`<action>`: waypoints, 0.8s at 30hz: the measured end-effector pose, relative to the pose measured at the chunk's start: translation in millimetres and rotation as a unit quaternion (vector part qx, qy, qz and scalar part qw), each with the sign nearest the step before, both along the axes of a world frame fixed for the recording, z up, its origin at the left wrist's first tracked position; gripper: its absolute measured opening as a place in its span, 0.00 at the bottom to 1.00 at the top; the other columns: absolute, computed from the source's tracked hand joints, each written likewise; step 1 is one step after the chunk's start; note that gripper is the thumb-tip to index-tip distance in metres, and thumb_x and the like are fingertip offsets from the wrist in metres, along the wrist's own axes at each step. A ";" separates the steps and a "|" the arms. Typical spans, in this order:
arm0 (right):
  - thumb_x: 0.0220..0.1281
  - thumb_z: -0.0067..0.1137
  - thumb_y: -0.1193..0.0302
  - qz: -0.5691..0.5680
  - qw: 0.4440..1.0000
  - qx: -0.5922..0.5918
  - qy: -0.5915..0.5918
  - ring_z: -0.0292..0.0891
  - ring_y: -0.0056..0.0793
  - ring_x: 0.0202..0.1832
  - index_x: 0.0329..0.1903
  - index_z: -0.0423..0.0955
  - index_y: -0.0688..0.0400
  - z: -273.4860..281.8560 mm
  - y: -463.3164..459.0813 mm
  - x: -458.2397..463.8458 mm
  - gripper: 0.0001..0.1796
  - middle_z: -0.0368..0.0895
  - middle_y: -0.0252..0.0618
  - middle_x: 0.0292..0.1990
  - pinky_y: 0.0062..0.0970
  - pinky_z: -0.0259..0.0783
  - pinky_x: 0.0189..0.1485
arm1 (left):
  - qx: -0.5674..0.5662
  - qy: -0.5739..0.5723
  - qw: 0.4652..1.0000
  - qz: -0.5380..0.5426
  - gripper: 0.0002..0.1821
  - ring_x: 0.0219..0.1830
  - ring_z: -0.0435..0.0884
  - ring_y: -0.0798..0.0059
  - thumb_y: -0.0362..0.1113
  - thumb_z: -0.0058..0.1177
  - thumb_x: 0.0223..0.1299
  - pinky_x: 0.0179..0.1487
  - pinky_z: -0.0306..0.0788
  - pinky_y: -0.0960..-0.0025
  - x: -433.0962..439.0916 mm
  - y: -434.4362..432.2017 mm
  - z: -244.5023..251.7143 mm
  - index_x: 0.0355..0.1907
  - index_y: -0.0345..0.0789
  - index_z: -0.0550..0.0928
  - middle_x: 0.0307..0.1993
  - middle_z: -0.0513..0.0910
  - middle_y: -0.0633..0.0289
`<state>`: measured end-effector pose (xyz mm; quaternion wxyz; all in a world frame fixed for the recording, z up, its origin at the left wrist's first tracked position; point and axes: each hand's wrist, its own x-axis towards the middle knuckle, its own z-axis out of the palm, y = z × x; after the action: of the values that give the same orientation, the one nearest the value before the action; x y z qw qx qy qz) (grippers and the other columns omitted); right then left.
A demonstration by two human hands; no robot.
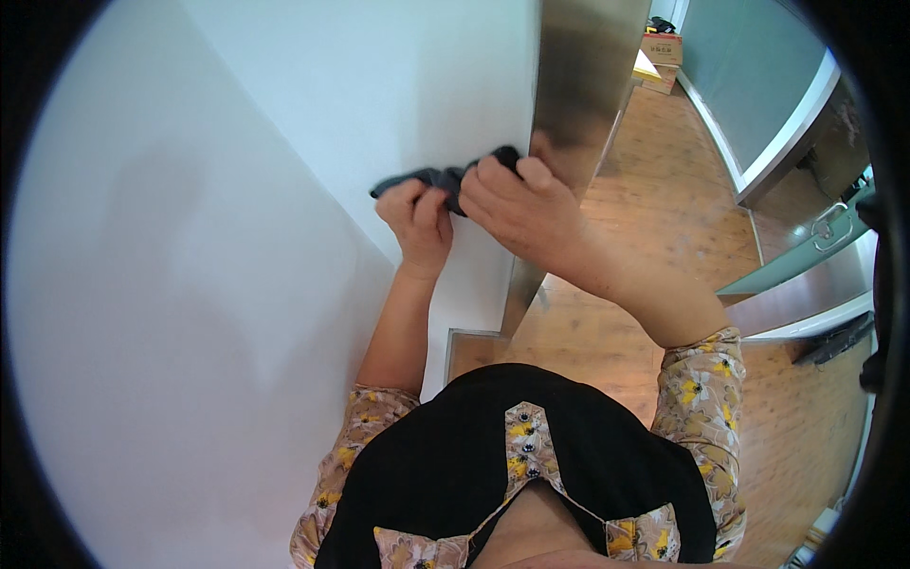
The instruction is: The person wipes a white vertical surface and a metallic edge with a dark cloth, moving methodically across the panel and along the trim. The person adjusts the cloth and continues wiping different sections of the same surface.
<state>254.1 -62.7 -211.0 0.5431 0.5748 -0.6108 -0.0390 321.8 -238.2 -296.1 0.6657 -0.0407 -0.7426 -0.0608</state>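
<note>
A dark, bunched cloth [453, 186] is held between both hands, in front of the white wall [341, 85]. My left hand [419, 226] grips its left part, the fingers curled over it. Just to the right, my right hand [522, 206] clutches the other part, knuckles up, close to the edge of a brushed metal panel [576, 92]. A dark end of the cloth sticks out above my right fingers. The hands are close together, with a bit of cloth showing between them. Whether the cloth touches the wall, I cannot tell.
Wood-look flooring [661, 178] runs behind the metal panel. Cardboard boxes [662, 50] are stacked at the far top right. A green-tinted glass door [789, 263] with a metal handle [832, 227] stands at the right, near a frosted glass partition [746, 78]. A dark object [839, 338] lies on the floor.
</note>
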 end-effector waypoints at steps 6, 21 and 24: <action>0.52 0.59 0.68 0.095 0.979 0.009 -0.178 0.71 0.23 0.49 0.36 0.77 0.49 -9.1 9.9 9.5 0.07 0.75 0.26 0.40 0.31 0.58 0.52 | 0.022 -0.074 0.997 0.019 0.14 0.44 0.76 0.64 0.22 0.62 0.48 0.49 0.64 0.62 47.5 9.9 -8.6 0.38 0.41 0.84 0.40 0.79 0.65; 0.46 0.65 0.83 0.570 0.708 -0.213 -0.359 0.73 0.36 0.42 0.35 0.81 0.56 41.4 -1.4 116.3 0.12 0.77 0.34 0.38 0.32 0.67 0.41 | -0.189 -0.064 0.762 0.617 0.13 0.49 0.74 0.78 0.35 0.62 0.52 0.53 0.57 0.68 225.0 196.7 141.2 0.42 0.49 0.89 0.42 0.79 0.77; 0.46 0.63 0.85 0.605 0.649 -0.220 -0.406 0.73 0.38 0.40 0.35 0.81 0.57 67.6 -15.1 132.2 0.12 0.76 0.35 0.39 0.33 0.70 0.40 | -0.149 -0.118 0.725 0.662 0.17 0.51 0.74 0.77 0.32 0.60 0.53 0.56 0.58 0.68 229.1 205.2 172.0 0.46 0.48 0.87 0.45 0.78 0.76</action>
<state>386.3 -77.8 -143.4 0.2547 0.6387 -0.2776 0.6709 550.9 -33.0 -124.1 0.4291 0.3698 -0.6530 0.5028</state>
